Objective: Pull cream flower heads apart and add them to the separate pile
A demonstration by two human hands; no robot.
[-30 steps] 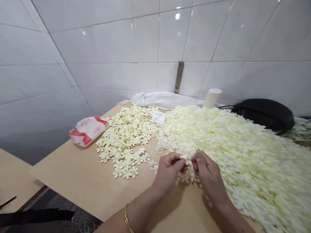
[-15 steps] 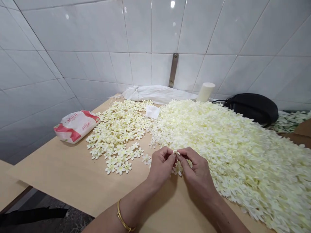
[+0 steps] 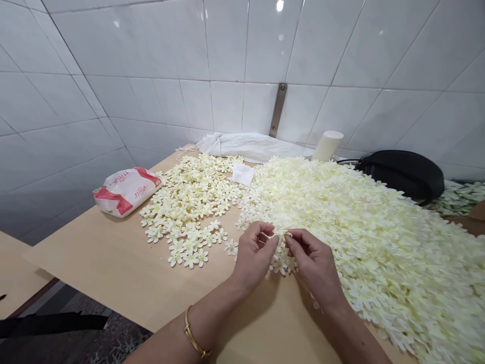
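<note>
My left hand and my right hand meet at the near edge of a big heap of cream fabric flowers. Each hand pinches with thumb and fingertips, and a small flower piece shows between them. A gold bangle circles my left wrist. To the left lies a flatter spread of separate small flowers on the wooden table.
A red and white tissue pack lies at the table's left. White cloth, a cream cylinder and a black bag sit along the tiled wall. A small white square lies between the flower piles.
Both hands have stayed pinched together at the heap's edge, with the fingertips shifting slightly. The camera has moved a little.
</note>
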